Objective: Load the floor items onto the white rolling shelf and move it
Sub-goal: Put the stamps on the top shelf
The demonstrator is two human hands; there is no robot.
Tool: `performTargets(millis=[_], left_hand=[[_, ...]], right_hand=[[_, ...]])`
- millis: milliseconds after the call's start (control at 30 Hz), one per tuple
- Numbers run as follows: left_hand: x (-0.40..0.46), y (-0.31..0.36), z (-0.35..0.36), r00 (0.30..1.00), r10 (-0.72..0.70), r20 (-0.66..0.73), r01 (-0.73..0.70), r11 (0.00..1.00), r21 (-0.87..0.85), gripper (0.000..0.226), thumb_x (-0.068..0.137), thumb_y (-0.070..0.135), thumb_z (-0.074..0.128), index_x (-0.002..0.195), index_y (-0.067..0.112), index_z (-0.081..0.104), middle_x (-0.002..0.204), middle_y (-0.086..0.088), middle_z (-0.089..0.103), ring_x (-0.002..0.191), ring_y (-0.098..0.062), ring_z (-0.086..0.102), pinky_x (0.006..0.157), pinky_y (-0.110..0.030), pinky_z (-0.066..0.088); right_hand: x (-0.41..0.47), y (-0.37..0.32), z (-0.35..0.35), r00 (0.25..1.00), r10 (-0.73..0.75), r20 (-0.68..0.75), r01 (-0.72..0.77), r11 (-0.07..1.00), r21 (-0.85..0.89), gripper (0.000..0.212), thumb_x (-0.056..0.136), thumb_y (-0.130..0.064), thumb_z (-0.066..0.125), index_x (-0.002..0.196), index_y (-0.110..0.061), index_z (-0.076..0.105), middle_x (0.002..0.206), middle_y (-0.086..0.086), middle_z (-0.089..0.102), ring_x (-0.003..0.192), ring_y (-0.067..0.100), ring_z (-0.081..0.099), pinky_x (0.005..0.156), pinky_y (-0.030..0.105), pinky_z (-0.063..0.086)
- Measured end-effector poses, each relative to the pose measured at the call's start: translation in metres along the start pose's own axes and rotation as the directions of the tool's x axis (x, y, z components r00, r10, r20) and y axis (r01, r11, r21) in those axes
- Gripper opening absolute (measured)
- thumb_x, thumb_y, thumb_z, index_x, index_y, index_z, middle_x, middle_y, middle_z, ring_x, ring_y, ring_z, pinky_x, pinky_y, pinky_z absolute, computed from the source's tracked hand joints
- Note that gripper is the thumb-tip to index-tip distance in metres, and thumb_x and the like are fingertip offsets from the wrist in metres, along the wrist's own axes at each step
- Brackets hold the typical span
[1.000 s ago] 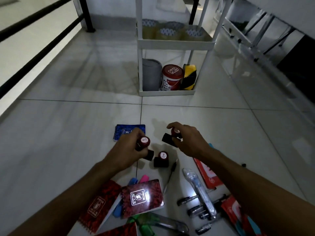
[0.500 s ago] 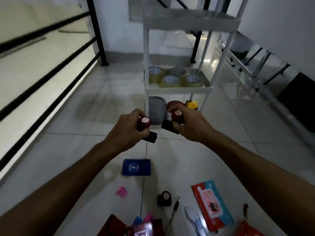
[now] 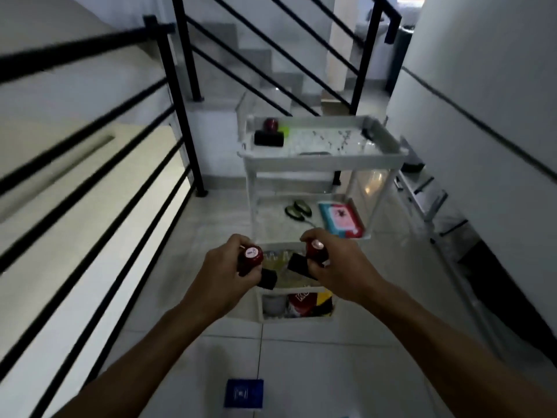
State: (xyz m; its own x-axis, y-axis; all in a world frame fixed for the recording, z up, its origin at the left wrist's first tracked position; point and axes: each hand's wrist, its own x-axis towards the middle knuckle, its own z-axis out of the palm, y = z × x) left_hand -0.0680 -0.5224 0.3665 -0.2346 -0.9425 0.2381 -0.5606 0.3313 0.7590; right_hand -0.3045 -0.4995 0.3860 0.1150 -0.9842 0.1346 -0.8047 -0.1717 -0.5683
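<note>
Stamps with red knobs and black bases are held in both hands in front of the shelf [image 3: 322, 159]. One stamp [image 3: 251, 260] is gripped by the left hand [image 3: 221, 277], fingers curled round its knob; the other stamp [image 3: 310, 257] is gripped the same way by the right hand [image 3: 337, 267]. On the top tray, at its left, a third stamp [image 3: 269, 135] lies beside something green. Scissors [image 3: 298, 210] and a red and teal packet [image 3: 340, 218] lie on the tier below. Lower tiers are partly hidden by the hands; a red tin [image 3: 301, 303] shows in the bottom one. On the near floor lies a blue booklet [image 3: 244, 393]. Black railing [image 3: 180, 95] stands at the left.
</note>
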Motion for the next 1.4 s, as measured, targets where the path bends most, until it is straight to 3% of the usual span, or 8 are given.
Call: performTargets(millis=[267,400,633,833,933,1000,1233,1400], left_hand=[[0.066,0.123,-0.085,0.996,-0.049,-0.079,0.052,0.998,0.038,0.031,0.075,0.020,0.074,0.096,0.028,0.053,0.087,0.011,0.063,0.076,0.009,0.059,0.059,-0.002,0.040],[0.105,0.143,-0.106,0.984,-0.094,-0.150,0.100,0.995,0.031,0.031,0.075,0.018,0.076,0.100,0.020,0.057,0.093,0.001,0.066,0.079,-0.006,0.061,0.060,-0.001,0.039],[0.164,0.127,-0.094,0.968,-0.128,-0.216,0.117,0.991,-0.067,0.031,0.073,0.020,0.078,0.095,0.020,0.057,0.087,0.003,0.065,0.073,0.002,0.059,0.057,-0.001,0.041],[0.180,0.120,-0.065,0.974,-0.168,-0.152,0.157,0.984,-0.078,0.033,0.075,0.019,0.079,0.100,0.015,0.058,0.095,-0.001,0.068,0.082,-0.011,0.065,0.063,-0.014,0.051],[0.182,0.121,-0.053,0.978,-0.156,-0.135,0.146,0.986,-0.082,0.030,0.076,0.019,0.077,0.098,0.018,0.057,0.094,0.000,0.067,0.082,-0.011,0.064,0.065,-0.018,0.053],[0.185,0.121,-0.050,0.984,-0.127,-0.125,0.118,0.990,-0.077,0.031,0.076,0.016,0.077,0.098,0.019,0.055,0.094,0.002,0.066,0.081,-0.009,0.062,0.063,-0.011,0.049],[0.187,0.103,-0.049,0.993,-0.098,-0.069,0.102,0.993,0.062,0.031,0.077,0.017,0.076,0.101,0.015,0.057,0.094,-0.003,0.067,0.081,-0.015,0.062,0.069,-0.030,0.056],[0.185,0.094,-0.047,0.997,-0.048,-0.057,0.058,0.980,0.190,0.037,0.078,0.030,0.074,0.107,0.017,0.055,0.090,-0.004,0.059,0.084,-0.019,0.052,0.068,-0.029,0.043]], right_hand=[[0.061,-0.084,-0.134,1.000,0.000,-0.020,0.000,0.999,-0.032,0.042,0.086,-0.014,0.067,0.125,-0.026,0.054,0.114,0.007,0.066,0.098,0.023,0.062,0.071,0.027,0.046],[0.100,-0.104,-0.162,1.000,0.022,-0.014,-0.022,0.999,-0.038,0.042,0.087,-0.012,0.064,0.127,-0.022,0.052,0.114,0.011,0.066,0.101,0.028,0.063,0.081,0.036,0.053],[0.174,-0.098,-0.151,0.997,0.077,-0.020,-0.077,0.997,-0.031,0.042,0.089,-0.010,0.062,0.127,-0.022,0.050,0.117,0.010,0.066,0.105,0.027,0.062,0.086,0.043,0.054],[0.205,-0.089,-0.143,0.993,0.118,-0.010,-0.118,0.993,-0.010,0.044,0.086,-0.007,0.065,0.126,-0.021,0.054,0.116,0.011,0.066,0.102,0.027,0.063,0.084,0.041,0.055],[0.212,-0.087,-0.133,0.995,0.097,0.038,-0.096,0.995,-0.019,0.045,0.085,-0.005,0.065,0.126,-0.021,0.055,0.120,0.010,0.065,0.105,0.025,0.062,0.079,0.027,0.049],[0.217,-0.086,-0.125,0.994,0.092,0.051,-0.092,0.996,-0.014,0.047,0.085,-0.003,0.066,0.127,-0.021,0.055,0.121,0.009,0.064,0.106,0.025,0.061,0.076,0.023,0.043],[0.227,-0.079,-0.108,0.991,0.080,0.105,-0.075,0.996,-0.048,0.051,0.081,-0.007,0.070,0.128,-0.021,0.056,0.115,0.013,0.066,0.102,0.028,0.064,0.074,0.022,0.043],[0.239,-0.073,-0.097,0.964,0.075,0.253,-0.040,0.989,-0.142,0.048,0.086,-0.008,0.067,0.128,-0.027,0.054,0.121,0.009,0.064,0.108,0.024,0.062,0.081,0.024,0.045]])
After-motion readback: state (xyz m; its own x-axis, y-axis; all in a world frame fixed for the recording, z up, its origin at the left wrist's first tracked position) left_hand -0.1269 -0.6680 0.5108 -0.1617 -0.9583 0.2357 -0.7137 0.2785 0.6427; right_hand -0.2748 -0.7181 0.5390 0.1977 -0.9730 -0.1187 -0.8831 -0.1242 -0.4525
